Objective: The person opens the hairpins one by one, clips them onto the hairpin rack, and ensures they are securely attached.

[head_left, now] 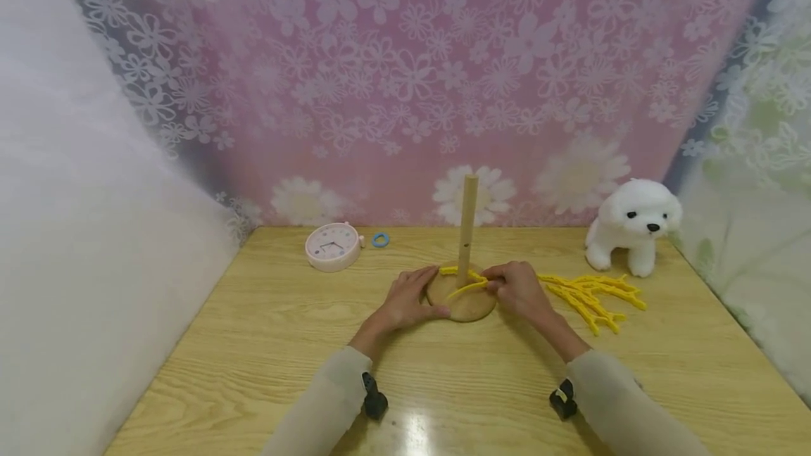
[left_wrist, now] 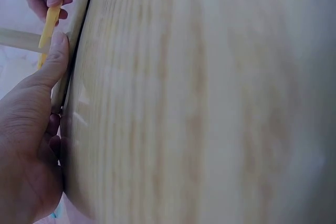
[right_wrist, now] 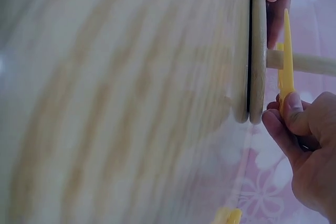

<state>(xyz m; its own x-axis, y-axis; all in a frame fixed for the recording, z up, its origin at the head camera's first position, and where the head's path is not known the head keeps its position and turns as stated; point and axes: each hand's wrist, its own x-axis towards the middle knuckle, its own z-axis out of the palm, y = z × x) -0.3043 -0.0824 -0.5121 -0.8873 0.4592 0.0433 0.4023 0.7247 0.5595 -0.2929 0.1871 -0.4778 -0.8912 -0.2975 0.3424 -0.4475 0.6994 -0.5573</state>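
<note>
A round wooden base [head_left: 472, 310] lies on the table with a straight wooden post [head_left: 468, 217] rising from it; a small hole shows in the post. My left hand [head_left: 408, 301] grips the left rim of this base, its thumb [left_wrist: 56, 59] on the top side. Between thumb and fingers, my right hand [head_left: 522, 294] pinches a forked yellow plastic branch [right_wrist: 287, 66] at the base's right side. Its prongs reach to either side of the post, low over the base. Whether the branch touches the wood, I cannot tell.
More yellow branches [head_left: 586, 294] lie in a heap to the right of my right hand. A white toy dog [head_left: 636, 224] stands at the back right. Towards the back left are a pink-white clock [head_left: 332, 247] and a blue ring [head_left: 380, 240]. A flowered cloth [head_left: 405, 125] hangs behind the table.
</note>
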